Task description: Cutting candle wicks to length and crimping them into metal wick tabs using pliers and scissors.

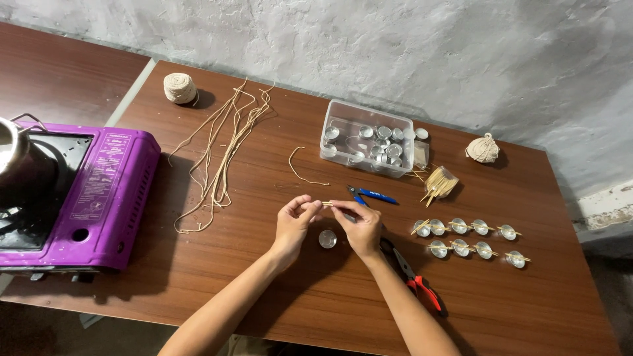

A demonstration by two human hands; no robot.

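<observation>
My left hand (295, 221) and my right hand (359, 226) meet over the middle of the brown table (264, 290). Both pinch a thin wooden stick (328, 204) with a bit of pale string on it, held level between the fingertips. Just below the hands a small round metal cup (327, 238) rests on the table, touched by neither hand. To the right lie two rows of similar metal cups (471, 238), each with a stick across its top.
A purple portable stove (99, 198) with a metal pot (20, 161) is at left. Cut strings (221, 155), two twine balls (180, 88) (482, 149), a clear box of cups (366, 139), a stick bundle (440, 182), blue cutters (372, 195) and red-handled scissors (415, 280) lie around.
</observation>
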